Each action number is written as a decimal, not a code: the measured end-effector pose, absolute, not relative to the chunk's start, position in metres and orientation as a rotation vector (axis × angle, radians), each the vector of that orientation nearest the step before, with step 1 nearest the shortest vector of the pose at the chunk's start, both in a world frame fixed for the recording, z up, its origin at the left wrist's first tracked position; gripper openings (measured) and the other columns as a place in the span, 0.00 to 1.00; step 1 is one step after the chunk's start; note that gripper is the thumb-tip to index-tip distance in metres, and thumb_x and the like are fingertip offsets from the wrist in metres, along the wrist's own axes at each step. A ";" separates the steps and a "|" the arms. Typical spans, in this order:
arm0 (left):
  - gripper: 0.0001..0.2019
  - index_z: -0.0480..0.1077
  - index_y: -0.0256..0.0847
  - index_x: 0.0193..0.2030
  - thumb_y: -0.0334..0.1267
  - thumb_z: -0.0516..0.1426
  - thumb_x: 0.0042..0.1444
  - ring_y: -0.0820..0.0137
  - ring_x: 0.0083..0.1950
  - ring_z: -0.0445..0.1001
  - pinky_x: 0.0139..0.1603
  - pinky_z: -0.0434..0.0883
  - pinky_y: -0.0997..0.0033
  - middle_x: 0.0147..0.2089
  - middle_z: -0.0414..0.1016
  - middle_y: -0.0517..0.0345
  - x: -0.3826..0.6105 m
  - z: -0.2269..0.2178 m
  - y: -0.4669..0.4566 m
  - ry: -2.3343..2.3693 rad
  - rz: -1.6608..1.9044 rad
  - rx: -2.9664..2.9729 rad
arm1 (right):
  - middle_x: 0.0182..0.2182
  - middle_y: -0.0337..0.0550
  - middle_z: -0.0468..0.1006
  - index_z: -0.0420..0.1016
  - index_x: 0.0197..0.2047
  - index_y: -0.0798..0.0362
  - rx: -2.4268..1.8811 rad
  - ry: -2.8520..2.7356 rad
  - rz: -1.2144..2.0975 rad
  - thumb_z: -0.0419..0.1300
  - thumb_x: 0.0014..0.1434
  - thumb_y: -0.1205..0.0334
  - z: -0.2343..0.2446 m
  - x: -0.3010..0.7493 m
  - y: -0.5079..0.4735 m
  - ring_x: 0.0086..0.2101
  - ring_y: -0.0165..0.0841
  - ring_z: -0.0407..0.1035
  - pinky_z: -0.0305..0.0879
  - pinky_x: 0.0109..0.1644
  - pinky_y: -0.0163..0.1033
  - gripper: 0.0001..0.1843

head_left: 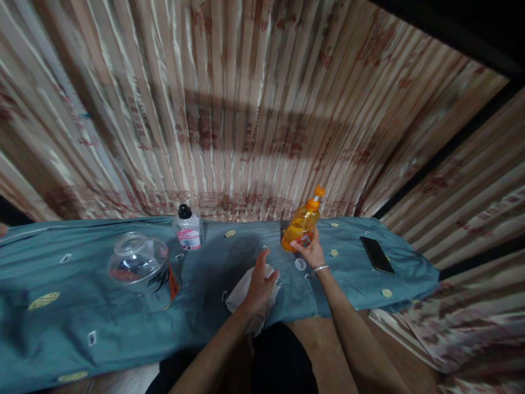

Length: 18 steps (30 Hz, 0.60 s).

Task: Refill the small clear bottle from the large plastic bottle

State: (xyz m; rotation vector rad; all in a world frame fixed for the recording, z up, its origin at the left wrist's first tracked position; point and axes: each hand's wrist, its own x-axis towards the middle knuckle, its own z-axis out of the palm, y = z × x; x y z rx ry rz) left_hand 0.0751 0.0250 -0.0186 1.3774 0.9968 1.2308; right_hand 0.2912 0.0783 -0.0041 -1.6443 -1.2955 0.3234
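Holding the orange bottle [302,225] in the head view: right hand [311,253] has it low on the body, fingers and thumb clamped on it. Bottle is tilted, top leaning right; orange pump head up top, see-through body, amber liquid inside. Can't tell if its base touches the sheet [205,320]. It's toward the far edge of the sheet, right of middle.

Left hand [259,282] is left of the bottle and nearer the person, well apart from it. Fingers apart from thumb, nothing between them. White cloth [239,291] lies crumpled right under that hand; can't tell if they touch.

Rest, all relative to the bottle:
- Clear disc [300,264]: just on the near side, by the right wrist, lying flat.
- Phone [377,255]: to the right, a bit nearer, dark screen up.
- Small bottle [189,232]: well left, about level with it, upright, black cap, pink and white label.
- Jar [137,262]: further left and nearer, clear, narrow neck. Orange and black patch on its right side; can't tell what it is.
- Curtain [246,137]: behind, pleated, beige with reddish print.

Silver bracelet [321,268] on right wrist.
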 end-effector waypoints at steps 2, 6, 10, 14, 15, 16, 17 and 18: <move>0.21 0.64 0.41 0.56 0.44 0.56 0.58 0.59 0.58 0.67 0.56 0.68 0.47 0.60 0.64 0.47 0.062 -0.016 0.017 1.032 1.252 1.349 | 0.58 0.63 0.66 0.44 0.66 0.61 -1.680 -1.205 0.283 0.65 0.42 0.40 -0.010 0.283 0.066 0.57 0.49 0.63 0.63 0.57 0.54 0.58; 0.21 0.64 0.40 0.56 0.44 0.56 0.58 0.60 0.55 0.69 0.53 0.70 0.50 0.58 0.66 0.47 0.039 -0.013 -0.003 1.091 1.290 1.259 | 0.62 0.65 0.60 0.50 0.65 0.61 -1.697 -1.289 0.151 0.58 0.52 0.42 -0.022 0.258 0.028 0.62 0.50 0.55 0.56 0.62 0.58 0.46; 0.20 0.64 0.40 0.55 0.44 0.56 0.58 0.60 0.55 0.69 0.53 0.70 0.50 0.58 0.66 0.47 0.021 -0.011 -0.026 1.127 1.317 1.148 | 0.58 0.56 0.69 0.59 0.61 0.54 -1.688 -1.743 0.253 0.57 0.57 0.51 -0.022 0.222 -0.013 0.58 0.46 0.63 0.60 0.61 0.54 0.31; 0.20 0.65 0.40 0.55 0.44 0.56 0.58 0.61 0.54 0.70 0.53 0.70 0.51 0.57 0.67 0.48 0.009 -0.013 -0.047 1.164 1.331 1.056 | 0.60 0.60 0.66 0.61 0.61 0.57 -1.798 -2.039 0.333 0.63 0.54 0.59 -0.013 0.186 -0.032 0.60 0.47 0.60 0.60 0.61 0.50 0.33; 0.20 0.65 0.39 0.55 0.44 0.56 0.58 0.61 0.54 0.70 0.52 0.71 0.51 0.57 0.67 0.48 0.006 -0.013 -0.052 1.172 1.334 1.038 | 0.61 0.62 0.65 0.61 0.61 0.59 -1.819 -2.056 0.339 0.64 0.53 0.60 -0.010 0.179 -0.033 0.61 0.49 0.60 0.60 0.61 0.51 0.34; 0.20 0.65 0.39 0.55 0.44 0.56 0.58 0.61 0.53 0.70 0.52 0.71 0.51 0.56 0.67 0.48 0.004 -0.014 -0.055 1.178 1.338 1.022 | 0.61 0.65 0.63 0.62 0.61 0.60 -1.828 -2.060 0.343 0.64 0.53 0.60 -0.008 0.174 -0.033 0.61 0.51 0.59 0.60 0.60 0.53 0.34; 0.19 0.65 0.39 0.55 0.44 0.56 0.58 0.62 0.53 0.70 0.51 0.71 0.52 0.56 0.68 0.48 0.002 -0.014 -0.058 1.183 1.344 1.006 | 0.61 0.66 0.62 0.62 0.61 0.61 -1.829 -2.059 0.344 0.65 0.52 0.59 -0.005 0.169 -0.033 0.61 0.54 0.58 0.60 0.59 0.56 0.34; 0.19 0.65 0.39 0.54 0.44 0.56 0.58 0.62 0.52 0.71 0.51 0.72 0.52 0.56 0.68 0.48 0.000 -0.014 -0.059 1.183 1.353 0.991 | 0.62 0.67 0.61 0.63 0.60 0.61 -1.827 -2.064 0.340 0.64 0.53 0.59 -0.002 0.165 -0.033 0.62 0.56 0.56 0.59 0.59 0.59 0.33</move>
